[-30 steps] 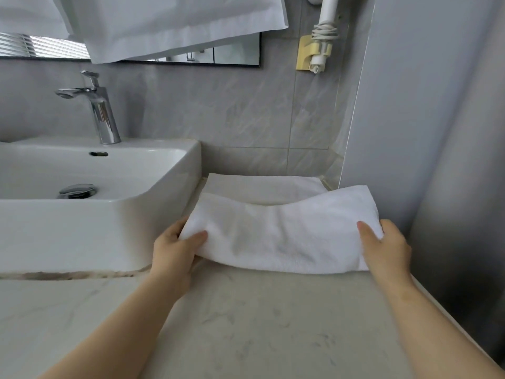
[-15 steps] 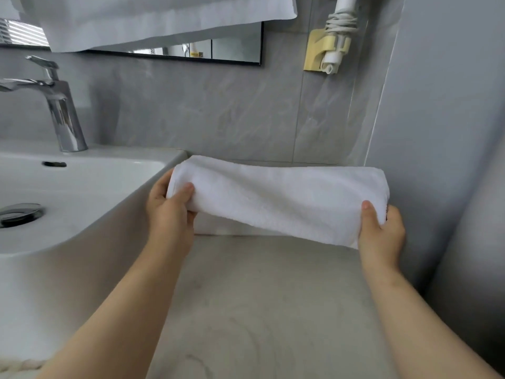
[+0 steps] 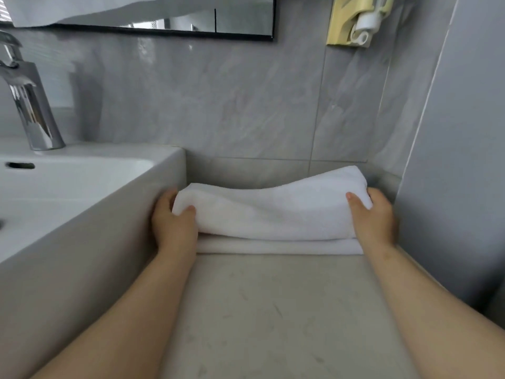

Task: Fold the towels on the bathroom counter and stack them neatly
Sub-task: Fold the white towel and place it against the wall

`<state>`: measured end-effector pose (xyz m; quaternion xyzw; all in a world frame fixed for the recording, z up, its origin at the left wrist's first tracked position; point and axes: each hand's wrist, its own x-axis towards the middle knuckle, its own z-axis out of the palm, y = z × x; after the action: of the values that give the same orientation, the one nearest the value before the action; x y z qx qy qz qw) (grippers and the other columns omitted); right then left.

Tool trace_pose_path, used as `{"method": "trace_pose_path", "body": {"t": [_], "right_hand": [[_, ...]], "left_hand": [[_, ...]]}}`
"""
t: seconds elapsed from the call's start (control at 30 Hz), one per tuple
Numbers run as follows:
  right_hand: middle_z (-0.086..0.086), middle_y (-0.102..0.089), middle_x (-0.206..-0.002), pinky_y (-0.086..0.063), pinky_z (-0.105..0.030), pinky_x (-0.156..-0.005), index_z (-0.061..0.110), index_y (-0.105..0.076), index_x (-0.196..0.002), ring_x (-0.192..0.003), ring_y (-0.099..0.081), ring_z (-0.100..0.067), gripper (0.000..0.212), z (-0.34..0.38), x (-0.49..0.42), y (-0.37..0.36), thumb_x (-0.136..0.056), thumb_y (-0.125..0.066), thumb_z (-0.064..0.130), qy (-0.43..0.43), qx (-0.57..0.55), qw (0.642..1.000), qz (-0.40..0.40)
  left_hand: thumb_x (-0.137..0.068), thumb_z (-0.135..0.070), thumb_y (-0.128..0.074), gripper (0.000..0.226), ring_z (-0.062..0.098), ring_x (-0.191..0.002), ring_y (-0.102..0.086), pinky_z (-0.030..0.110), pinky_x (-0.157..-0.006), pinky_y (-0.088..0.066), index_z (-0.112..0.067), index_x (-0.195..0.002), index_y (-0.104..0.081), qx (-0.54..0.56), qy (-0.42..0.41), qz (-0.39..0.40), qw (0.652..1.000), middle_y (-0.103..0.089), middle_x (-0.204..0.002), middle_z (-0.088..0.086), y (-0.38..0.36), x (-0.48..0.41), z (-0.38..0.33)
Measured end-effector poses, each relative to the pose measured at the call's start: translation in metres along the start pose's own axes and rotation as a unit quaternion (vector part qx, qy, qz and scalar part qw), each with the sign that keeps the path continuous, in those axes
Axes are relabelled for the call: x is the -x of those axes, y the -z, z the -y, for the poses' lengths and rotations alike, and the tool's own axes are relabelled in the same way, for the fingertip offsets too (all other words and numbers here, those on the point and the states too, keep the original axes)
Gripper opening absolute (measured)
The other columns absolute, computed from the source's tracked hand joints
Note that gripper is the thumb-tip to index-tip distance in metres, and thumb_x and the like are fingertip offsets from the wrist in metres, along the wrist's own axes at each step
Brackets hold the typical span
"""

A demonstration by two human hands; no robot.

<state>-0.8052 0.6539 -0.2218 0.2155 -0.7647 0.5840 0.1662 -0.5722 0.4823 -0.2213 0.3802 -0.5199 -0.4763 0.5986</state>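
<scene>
By the sink (image 3: 164, 170) wall, the left hand (image 3: 173, 224) grips the left end of the folded towel (image 3: 273, 212), thumb on top. It sits on a lower towel (image 3: 278, 247) at the far end of the counter (image 3: 273, 310). The right hand (image 3: 374, 217) grips the right end. Stacking seems underway; next, square the edges and let go.

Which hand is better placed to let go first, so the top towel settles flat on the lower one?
Probably the left hand. Its end of the top towel already lies low on the lower towel, while the right hand holds its end raised.
</scene>
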Motion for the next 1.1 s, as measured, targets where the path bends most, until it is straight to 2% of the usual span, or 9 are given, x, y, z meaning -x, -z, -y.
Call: {"method": "trace_pose_path", "body": {"t": [0.07, 0.2, 0.27, 0.33, 0.47, 0.57, 0.7, 0.97, 1.1], "right_hand": [[-0.004, -0.061, -0.102, -0.040, -0.033, -0.074, 0.018, -0.058, -0.108, -0.093, -0.055, -0.029, 0.026, -0.002, -0.003, 0.002, -0.086, -0.062, 0.032, -0.025, 0.022, 0.999, -0.012], [-0.015, -0.053, -0.128, -0.041, -0.039, -0.091, 0.015, -0.049, -0.129, -0.114, -0.050, -0.035, 0.044, -0.002, -0.004, 0.006, -0.087, -0.061, 0.017, -0.062, 0.071, 0.995, 0.011], [-0.019, -0.048, -0.127, -0.039, -0.041, -0.092, 0.014, -0.051, -0.128, -0.115, -0.047, -0.037, 0.042, 0.000, 0.000, 0.008, -0.087, -0.054, 0.008, -0.044, 0.142, 0.989, 0.005], [-0.018, -0.048, -0.127, -0.031, -0.041, -0.093, 0.014, -0.059, -0.121, -0.115, -0.044, -0.037, 0.040, 0.003, 0.007, 0.010, -0.084, -0.052, 0.003, 0.034, 0.219, 0.975, -0.027], [-0.001, -0.043, -0.144, -0.018, -0.037, -0.099, 0.023, -0.057, -0.126, -0.130, -0.034, -0.026, 0.036, 0.018, 0.029, 0.001, -0.091, -0.051, 0.029, 0.174, 0.294, 0.939, 0.037], [0.009, -0.043, -0.142, -0.012, -0.045, -0.108, 0.036, -0.049, -0.128, -0.133, -0.030, -0.020, 0.039, 0.022, 0.043, -0.007, -0.093, -0.036, 0.047, 0.132, 0.356, 0.908, 0.178], [0.009, -0.041, -0.141, -0.010, -0.050, -0.108, 0.037, -0.046, -0.128, -0.134, -0.027, -0.019, 0.041, 0.024, 0.053, -0.001, -0.093, -0.029, 0.051, 0.108, 0.370, 0.900, 0.203], [0.009, -0.033, -0.147, -0.018, -0.050, -0.105, 0.037, -0.038, -0.137, -0.135, -0.025, -0.017, 0.048, 0.059, 0.138, 0.044, -0.091, -0.041, 0.049, 0.127, 0.289, 0.926, 0.207], [0.009, -0.037, -0.144, -0.021, -0.048, -0.105, 0.034, -0.040, -0.135, -0.131, -0.031, -0.018, 0.047, 0.078, 0.191, 0.082, -0.090, -0.041, 0.049, 0.143, 0.276, 0.924, 0.225]], "left_hand": [[-0.086, -0.001, -0.053, 0.049, 0.021, -0.116, -0.051, 0.026, -0.097, -0.040, -0.019, -0.132, -0.049, -0.072, -0.016, -0.007, 0.997, -0.054, -0.130, 0.003, 0.000, 0.001, 0.001], [-0.083, 0.007, -0.044, 0.051, 0.029, -0.115, -0.048, 0.023, -0.085, -0.033, -0.015, -0.130, -0.049, -0.236, -0.076, 0.022, 0.969, -0.048, -0.132, 0.012, 0.001, 0.007, -0.004], [-0.084, 0.005, -0.042, 0.048, 0.032, -0.119, -0.041, 0.030, -0.085, -0.035, -0.018, -0.125, -0.050, -0.366, -0.097, 0.057, 0.924, -0.029, -0.144, 0.010, 0.003, 0.011, -0.008], [-0.088, -0.005, -0.042, 0.042, 0.031, -0.132, -0.025, 0.038, -0.094, -0.032, -0.024, -0.123, -0.052, -0.512, -0.155, 0.075, 0.842, -0.009, -0.155, 0.005, 0.004, 0.015, -0.012], [-0.097, -0.030, -0.028, 0.044, 0.023, -0.144, 0.010, 0.048, -0.113, 0.001, -0.032, -0.140, -0.034, -0.575, -0.248, 0.161, 0.762, 0.000, -0.158, -0.002, -0.009, 0.025, -0.009], [-0.098, -0.040, -0.013, 0.047, 0.022, -0.145, 0.001, 0.056, -0.111, 0.007, -0.038, -0.144, -0.020, -0.601, -0.183, 0.261, 0.733, -0.016, -0.156, -0.005, -0.012, 0.031, -0.002], [-0.098, -0.040, -0.013, 0.046, 0.020, -0.144, -0.006, 0.059, -0.111, 0.008, -0.039, -0.143, -0.025, -0.597, -0.166, 0.275, 0.735, -0.028, -0.150, -0.005, -0.006, 0.034, -0.001], [-0.095, -0.035, -0.032, 0.042, 0.012, -0.140, -0.014, 0.050, -0.111, -0.006, -0.034, -0.137, -0.038, -0.513, -0.181, 0.251, 0.801, -0.031, -0.144, -0.005, 0.050, 0.089, -0.025], [-0.095, -0.041, -0.033, 0.044, 0.014, -0.134, -0.026, 0.045, -0.111, -0.014, -0.033, -0.138, -0.037, -0.539, -0.204, 0.243, 0.780, -0.036, -0.142, -0.007, 0.098, 0.135, -0.044]]}}
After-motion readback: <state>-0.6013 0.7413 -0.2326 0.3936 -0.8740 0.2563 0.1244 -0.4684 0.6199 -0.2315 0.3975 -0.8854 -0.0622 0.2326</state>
